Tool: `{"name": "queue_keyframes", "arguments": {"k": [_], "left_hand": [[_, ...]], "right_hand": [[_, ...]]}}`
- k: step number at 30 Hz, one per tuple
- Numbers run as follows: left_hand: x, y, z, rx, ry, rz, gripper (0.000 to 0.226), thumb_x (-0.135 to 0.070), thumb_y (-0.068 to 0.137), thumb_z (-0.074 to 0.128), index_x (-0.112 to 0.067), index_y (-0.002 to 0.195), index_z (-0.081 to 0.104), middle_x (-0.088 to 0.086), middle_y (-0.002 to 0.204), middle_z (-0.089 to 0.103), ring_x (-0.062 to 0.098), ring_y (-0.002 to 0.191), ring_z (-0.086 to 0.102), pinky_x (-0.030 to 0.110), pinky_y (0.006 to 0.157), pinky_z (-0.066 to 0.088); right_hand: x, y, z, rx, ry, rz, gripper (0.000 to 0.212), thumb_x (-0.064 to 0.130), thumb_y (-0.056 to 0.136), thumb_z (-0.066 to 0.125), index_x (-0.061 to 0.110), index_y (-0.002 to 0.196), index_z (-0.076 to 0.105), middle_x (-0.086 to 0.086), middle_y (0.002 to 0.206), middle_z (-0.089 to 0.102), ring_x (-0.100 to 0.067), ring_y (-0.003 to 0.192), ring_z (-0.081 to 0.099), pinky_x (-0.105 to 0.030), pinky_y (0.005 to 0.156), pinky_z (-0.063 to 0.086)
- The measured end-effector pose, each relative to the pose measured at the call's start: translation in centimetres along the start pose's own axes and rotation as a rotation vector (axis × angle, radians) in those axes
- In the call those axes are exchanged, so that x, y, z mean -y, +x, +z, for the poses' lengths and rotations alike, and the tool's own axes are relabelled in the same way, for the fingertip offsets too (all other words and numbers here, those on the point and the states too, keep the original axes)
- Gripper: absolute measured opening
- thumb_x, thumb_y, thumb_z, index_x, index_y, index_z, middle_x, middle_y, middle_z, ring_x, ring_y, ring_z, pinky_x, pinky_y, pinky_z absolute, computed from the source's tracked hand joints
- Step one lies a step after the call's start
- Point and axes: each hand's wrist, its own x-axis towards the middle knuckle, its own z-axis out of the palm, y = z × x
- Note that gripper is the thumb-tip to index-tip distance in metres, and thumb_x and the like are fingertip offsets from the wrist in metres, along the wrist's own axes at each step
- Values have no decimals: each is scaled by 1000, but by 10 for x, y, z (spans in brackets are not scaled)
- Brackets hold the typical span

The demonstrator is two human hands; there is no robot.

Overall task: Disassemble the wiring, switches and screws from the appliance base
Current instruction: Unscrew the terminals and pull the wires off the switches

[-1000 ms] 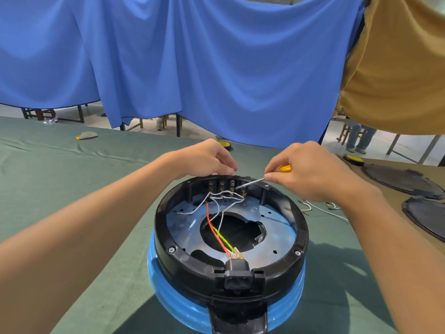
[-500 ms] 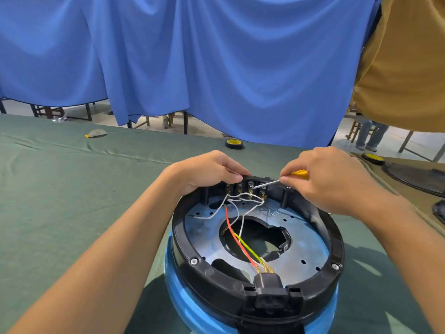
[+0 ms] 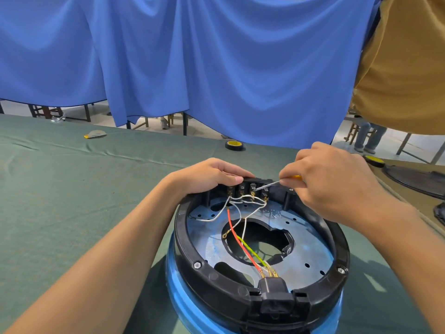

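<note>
The round appliance base (image 3: 192, 247) lies upside down on the table, a black ring over a blue body with a metal plate inside. White wires (image 3: 243, 201) run from a row of switch terminals (image 3: 248, 189) at the far rim; red and yellow-green wires (image 3: 243, 247) lead to the black power socket (image 3: 273, 291) at the near rim. My left hand (image 3: 212, 175) grips the far rim beside the terminals. My right hand (image 3: 330, 182) holds a yellow-handled screwdriver (image 3: 267, 184), its tip at the terminals. Screws (image 3: 197, 264) sit in the ring.
A green cloth (image 3: 72, 189) covers the table. Two rolls of tape (image 3: 234, 144) lie near the far edge, and dark round covers (image 3: 414, 179) rest at the right. A blue curtain hangs behind; a seated person's legs show at the far right.
The view has shifted, so the base sits further right and nearer the bottom of the frame. Both hands stay at the far rim, and the screwdriver tip remains at the terminals.
</note>
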Motion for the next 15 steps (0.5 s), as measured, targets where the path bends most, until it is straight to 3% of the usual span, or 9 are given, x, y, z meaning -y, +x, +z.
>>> {"name": "queue_keyframes", "arguments": {"k": [6, 10, 15], "left_hand": [[1, 1, 0, -8, -17, -7, 29, -14, 99, 52, -22, 121, 69, -7, 110, 73, 11, 107, 66, 35, 108, 41], [1, 2, 0, -11, -24, -12, 29, -14, 99, 52, -21, 122, 68, -5, 112, 73, 14, 109, 65, 37, 109, 41], [0, 3, 0, -12, -15, -9, 30, -13, 99, 52, -20, 123, 68, -5, 113, 72, 14, 111, 64, 37, 111, 39]], "right_hand": [[10, 0, -5, 13, -145, -2, 20, 35, 96, 48, 40, 95, 68, 12, 89, 57, -13, 89, 43, -23, 50, 31], [13, 3, -6, 18, -189, -9, 15, 31, 92, 54, 38, 88, 67, 11, 85, 55, -13, 87, 42, -23, 48, 25], [-1, 27, -5, 79, -122, -54, 12, 23, 85, 60, 33, 82, 66, 11, 81, 57, -15, 85, 40, -24, 50, 26]]}}
